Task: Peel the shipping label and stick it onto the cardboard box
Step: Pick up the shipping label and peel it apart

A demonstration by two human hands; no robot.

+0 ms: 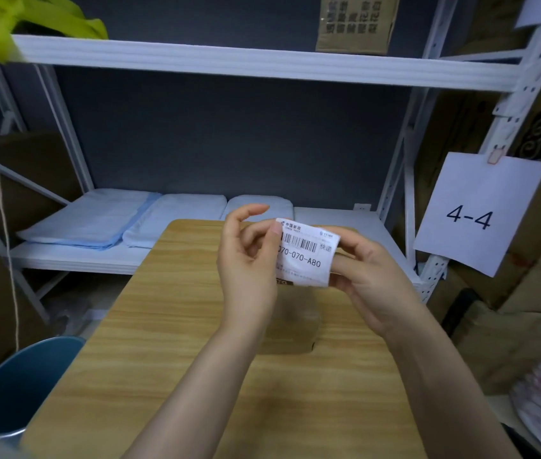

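Observation:
A white shipping label (307, 251) with a barcode and the code 070-070-A80 is held up above the wooden table (150, 326). My left hand (246, 263) pinches its left edge with thumb and fingers. My right hand (366, 276) grips its right edge from behind. Below the hands a small brown cardboard box (292, 323) lies on the table, partly hidden by my forearms and blurred.
A white metal shelf (262, 64) stands behind the table with folded pale blue cloths (97, 220) on its lower level. A blue bin (14, 389) sits at the lower left. A paper sign reading 4-4 (474, 213) hangs at the right among stacked cardboard boxes.

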